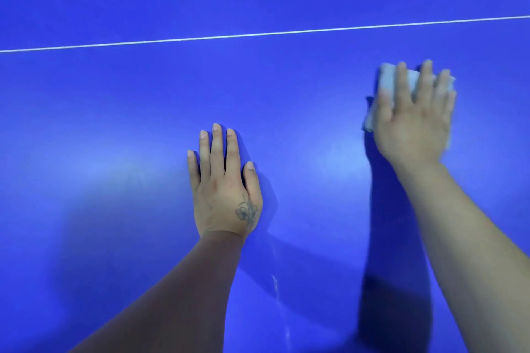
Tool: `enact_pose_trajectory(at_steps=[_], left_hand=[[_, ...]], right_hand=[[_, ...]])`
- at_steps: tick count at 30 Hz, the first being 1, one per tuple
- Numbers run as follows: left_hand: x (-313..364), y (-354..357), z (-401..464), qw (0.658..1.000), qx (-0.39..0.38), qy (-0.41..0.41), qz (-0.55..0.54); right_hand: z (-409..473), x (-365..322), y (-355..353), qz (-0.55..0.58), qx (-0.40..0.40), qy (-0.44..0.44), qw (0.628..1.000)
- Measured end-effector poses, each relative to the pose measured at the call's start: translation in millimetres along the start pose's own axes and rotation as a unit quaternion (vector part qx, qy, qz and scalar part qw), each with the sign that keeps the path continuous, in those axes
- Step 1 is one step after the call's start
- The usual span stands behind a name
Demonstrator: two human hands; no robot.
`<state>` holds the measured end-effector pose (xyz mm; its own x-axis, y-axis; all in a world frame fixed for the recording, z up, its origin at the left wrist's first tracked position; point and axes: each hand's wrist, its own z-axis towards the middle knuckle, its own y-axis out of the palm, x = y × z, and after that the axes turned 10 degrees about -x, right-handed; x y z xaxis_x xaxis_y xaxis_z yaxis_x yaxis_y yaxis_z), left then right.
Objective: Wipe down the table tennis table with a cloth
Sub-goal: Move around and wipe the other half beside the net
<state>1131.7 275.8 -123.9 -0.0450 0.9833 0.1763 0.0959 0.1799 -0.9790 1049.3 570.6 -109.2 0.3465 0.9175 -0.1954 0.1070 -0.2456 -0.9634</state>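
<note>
Blue table (114, 123) fills the view; the left hand (225, 189) lies flat with straight fingers, probably for support, while the right hand (415, 120) presses the cloth (385, 77) flat beneath spread fingers to wipe.

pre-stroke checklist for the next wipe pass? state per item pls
1. Cloth under right hand: ok, flat fingers press it onto the table.
2. Cloth folded into a pad: cannot tell, blurred and mostly covered.
3. Left hand out of the cloth's way: ok, it rests flat on the table, apart from the cloth.
4. White line reached: not ok, cloth lies short of it.
5. Streaks near the left forearm: not ok, they show on the table.
</note>
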Motion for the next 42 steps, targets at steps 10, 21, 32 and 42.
enact_pose_trajectory(at_steps=[10, 21, 32, 42], left_hand=[[0.8, -1.7, 0.3, 1.0, 0.009, 0.009, 0.011], [-11.7, -16.3, -13.1, 0.995, -0.038, 0.044, -0.077], [-83.6, -10.1, -173.4, 1.0, -0.026, 0.007, 0.013], [-81.7, -5.5, -171.2, 1.0, -0.005, 0.002, 0.007]], right_hand=[[-69.8, -104.1, 40.3, -0.012, -0.002, -0.189, 0.982], [-211.1, 35.4, 28.8, -0.042, -0.025, -0.054, 0.997], [-177.8, -92.7, 51.1, -0.007, -0.025, -0.061, 0.998], [-372.9, -47.9, 72.4, -0.014, -0.094, -0.175, 0.98]])
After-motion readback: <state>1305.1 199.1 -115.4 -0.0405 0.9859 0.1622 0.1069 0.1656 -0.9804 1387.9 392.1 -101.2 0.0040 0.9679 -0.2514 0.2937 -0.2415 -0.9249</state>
